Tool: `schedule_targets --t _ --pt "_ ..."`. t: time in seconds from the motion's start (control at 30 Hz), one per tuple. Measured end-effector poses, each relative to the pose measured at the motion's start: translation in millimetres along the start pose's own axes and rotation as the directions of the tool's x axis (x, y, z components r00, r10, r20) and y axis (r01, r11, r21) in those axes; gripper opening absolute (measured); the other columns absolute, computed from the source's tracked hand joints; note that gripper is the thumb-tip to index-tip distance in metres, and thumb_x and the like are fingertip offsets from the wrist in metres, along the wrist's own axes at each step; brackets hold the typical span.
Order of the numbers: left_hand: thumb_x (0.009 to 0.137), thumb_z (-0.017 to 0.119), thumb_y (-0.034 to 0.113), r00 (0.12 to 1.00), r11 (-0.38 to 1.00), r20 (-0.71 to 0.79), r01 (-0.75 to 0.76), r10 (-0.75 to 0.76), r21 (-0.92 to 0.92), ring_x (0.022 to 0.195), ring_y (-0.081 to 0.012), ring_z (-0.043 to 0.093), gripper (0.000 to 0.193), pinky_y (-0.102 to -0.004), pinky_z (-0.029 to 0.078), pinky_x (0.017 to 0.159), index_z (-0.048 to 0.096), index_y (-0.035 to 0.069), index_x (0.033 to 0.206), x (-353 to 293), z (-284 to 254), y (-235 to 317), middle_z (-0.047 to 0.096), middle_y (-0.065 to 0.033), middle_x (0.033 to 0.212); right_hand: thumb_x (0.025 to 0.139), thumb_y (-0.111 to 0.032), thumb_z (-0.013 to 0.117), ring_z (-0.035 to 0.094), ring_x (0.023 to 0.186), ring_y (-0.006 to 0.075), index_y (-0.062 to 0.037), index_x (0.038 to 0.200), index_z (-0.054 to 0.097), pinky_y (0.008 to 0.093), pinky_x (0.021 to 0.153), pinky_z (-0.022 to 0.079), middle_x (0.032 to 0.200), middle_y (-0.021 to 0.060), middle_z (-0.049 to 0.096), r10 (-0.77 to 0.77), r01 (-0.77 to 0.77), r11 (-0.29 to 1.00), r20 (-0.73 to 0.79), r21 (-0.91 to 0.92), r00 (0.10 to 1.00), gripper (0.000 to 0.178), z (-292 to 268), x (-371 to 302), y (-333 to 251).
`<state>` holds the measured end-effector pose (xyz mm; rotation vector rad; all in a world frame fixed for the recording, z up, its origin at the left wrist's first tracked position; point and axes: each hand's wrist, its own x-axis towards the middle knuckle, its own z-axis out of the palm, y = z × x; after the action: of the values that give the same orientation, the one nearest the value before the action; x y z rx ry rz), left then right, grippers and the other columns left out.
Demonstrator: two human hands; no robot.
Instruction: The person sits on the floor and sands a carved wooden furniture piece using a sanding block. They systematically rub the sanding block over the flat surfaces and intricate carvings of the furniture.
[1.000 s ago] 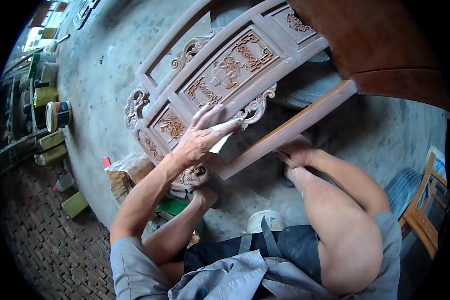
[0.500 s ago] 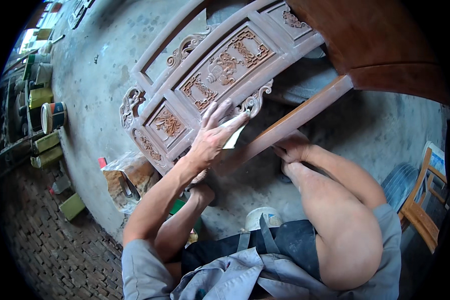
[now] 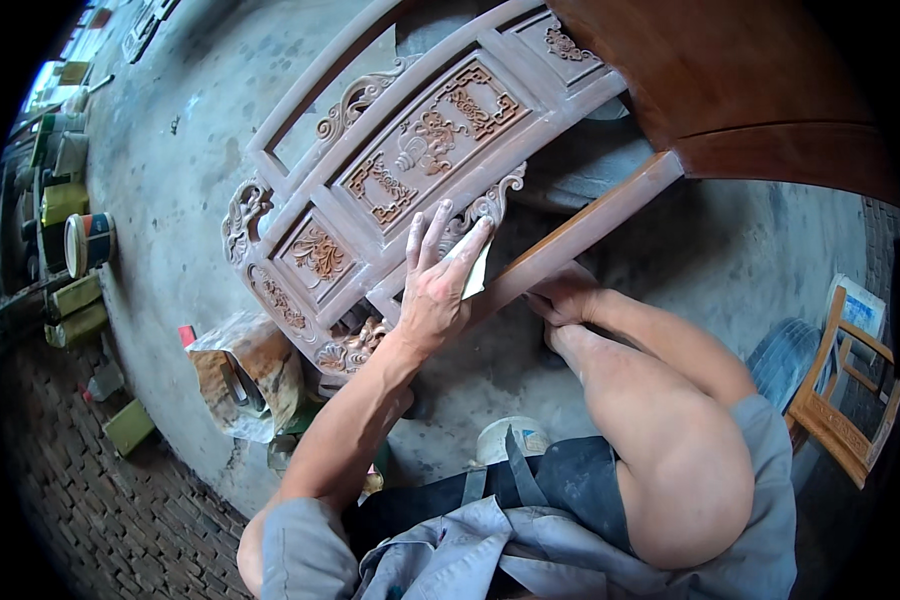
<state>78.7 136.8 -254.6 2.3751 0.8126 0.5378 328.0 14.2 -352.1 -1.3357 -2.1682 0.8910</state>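
Observation:
A carved wooden panel (image 3: 410, 170) with floral reliefs lies tilted on the concrete floor. My left hand (image 3: 432, 290) rests flat on its lower scrolled edge, fingers spread, pressing a small pale sheet of sandpaper (image 3: 476, 276) against the wood. My right hand (image 3: 562, 298) grips the underside of the plain wooden rail (image 3: 590, 228) that runs along the panel's near side. Both forearms reach in from below, over my grey clothing.
A crumpled plastic bag (image 3: 238, 372) lies left of my arm. Tins (image 3: 86, 242) and green boxes (image 3: 128, 426) line the left edge by the brick paving. There is a white tub (image 3: 502, 440) near my knees, a wooden chair (image 3: 842, 392) at right and dark brown furniture (image 3: 770, 90) at top right.
My left hand has slid with the sandpaper a little to the right along the panel's lower edge, and its fingers have spread. The right hand stays on the rail.

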Motion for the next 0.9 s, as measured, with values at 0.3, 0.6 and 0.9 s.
schedule_targets --t 0.3,0.6,0.9 --pt "0.091 0.057 0.004 1.000 1.000 -0.017 0.001 -0.001 0.019 0.157 -0.0408 0.033 0.063 -0.0601 0.013 0.130 0.055 0.004 0.154 11 9 11 0.063 -0.0097 0.151 0.089 -0.021 0.067 0.070 0.094 0.0385 -0.0107 0.107 0.070 0.0502 0.083 0.058 0.100 0.0155 0.072 0.041 -0.039 0.998 0.046 -0.043 0.998 0.021 -7 -9 2" --pt "0.091 0.058 0.002 0.996 0.998 -0.077 0.040 -0.036 0.049 0.157 -0.0412 0.032 0.067 -0.0610 0.014 0.129 0.050 0.005 0.157 7 18 18 0.064 -0.0109 0.148 0.089 -0.019 0.067 0.070 0.090 0.0384 -0.0107 0.106 0.071 0.0500 0.079 0.058 0.097 0.0151 0.072 -0.001 0.000 1.000 -0.013 -0.023 1.000 0.020 -10 -6 -1" --pt "0.085 0.052 -0.006 0.990 0.995 -0.121 0.082 -0.075 0.055 0.157 -0.0413 0.031 0.076 -0.0608 0.013 0.130 0.046 0.005 0.160 24 24 25 0.059 -0.0119 0.154 0.091 -0.019 0.066 0.070 0.089 0.0389 -0.0101 0.103 0.071 0.0498 0.079 0.057 0.095 0.0154 0.072 0.004 -0.003 1.000 -0.040 0.014 0.999 0.016 -5 -3 -4"
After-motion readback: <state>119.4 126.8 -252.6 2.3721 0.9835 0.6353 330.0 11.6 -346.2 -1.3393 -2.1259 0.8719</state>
